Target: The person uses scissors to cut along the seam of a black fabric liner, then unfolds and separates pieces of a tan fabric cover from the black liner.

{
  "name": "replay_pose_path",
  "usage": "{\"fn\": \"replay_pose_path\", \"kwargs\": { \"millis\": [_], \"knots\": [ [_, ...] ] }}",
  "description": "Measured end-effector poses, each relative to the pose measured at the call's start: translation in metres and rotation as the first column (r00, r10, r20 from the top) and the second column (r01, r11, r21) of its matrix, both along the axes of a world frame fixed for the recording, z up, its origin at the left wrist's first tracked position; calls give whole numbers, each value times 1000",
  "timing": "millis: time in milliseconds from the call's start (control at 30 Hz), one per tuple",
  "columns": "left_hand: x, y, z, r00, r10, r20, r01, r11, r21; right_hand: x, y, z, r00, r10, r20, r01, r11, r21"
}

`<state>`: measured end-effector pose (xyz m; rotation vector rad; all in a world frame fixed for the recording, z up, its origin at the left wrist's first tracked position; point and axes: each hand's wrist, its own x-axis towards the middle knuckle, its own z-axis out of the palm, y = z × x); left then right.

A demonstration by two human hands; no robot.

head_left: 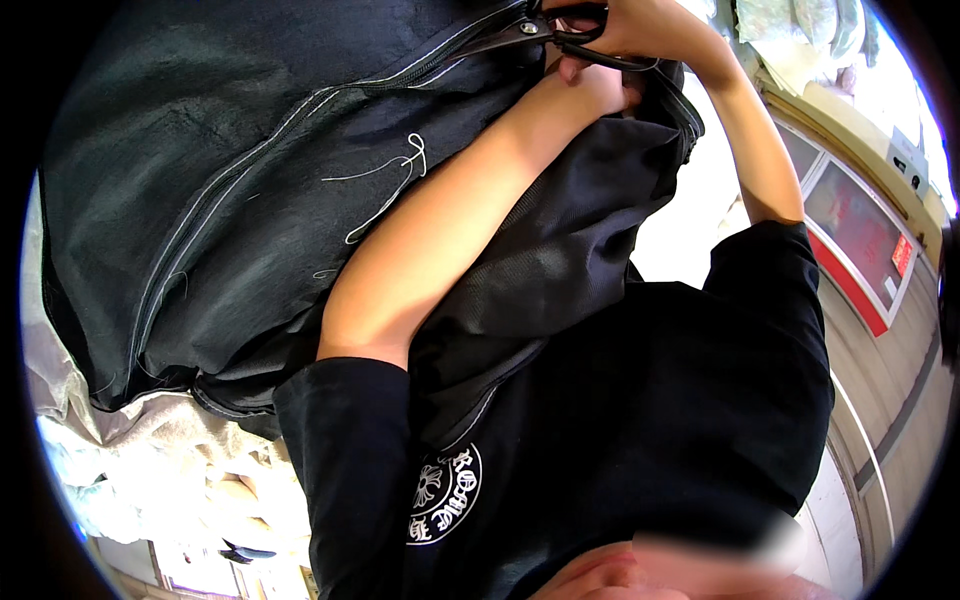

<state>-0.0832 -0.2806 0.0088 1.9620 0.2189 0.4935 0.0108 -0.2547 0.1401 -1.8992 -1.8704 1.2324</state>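
dark charcoal woven garment (230,200), a heavy piece with pale topstitched seams and loose white thread ends (385,195) hanging off it, fills the left and middle of the view and lies draped away from the person's chest. its main seam runs as a long diagonal, from the lower left edge up toward the top centre, where both hands meet. moving right along that seam, the left hand (590,85) sits at the garment's upper fold, fingers curled shut and pinching the cloth just under the blades; its bare forearm lies across the fabric along nearly the same diagonal. just beside and above it, the right hand (640,25) is closed around the black handles of a pair of dark metal scissors (545,30), whose blades point leftward onto the seam end. the left hand is the nearer one to the fabric itself; the right touches only the tool. further right, a red-framed panel (860,240) stands against the wall, well apart.
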Motion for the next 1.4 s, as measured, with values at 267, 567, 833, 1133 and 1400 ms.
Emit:
{"fn": "replay_pose_path", "kwargs": {
  "millis": [267,567,833,1133,1400],
  "knots": [
    [0,1,3,1000,-18,11,18,1000,5,-3,3,0,998,65,0,-65,997,34],
    [-6,2,4,999,25,48,-27,998,58,-3,11,-7,986,156,-66,-151,985,80],
    [-8,6,15,963,-92,-254,96,995,1,8,-15,-40,999,-25,-35,28,997,66],
    [3,11,53,696,-256,-671,336,942,-12,5,-6,-29,996,-89,10,89,996,23],
    [-91,4,150,857,-119,-502,447,658,606,20,-8,-8,989,-77,-125,54,982,-179]
  ]
}}
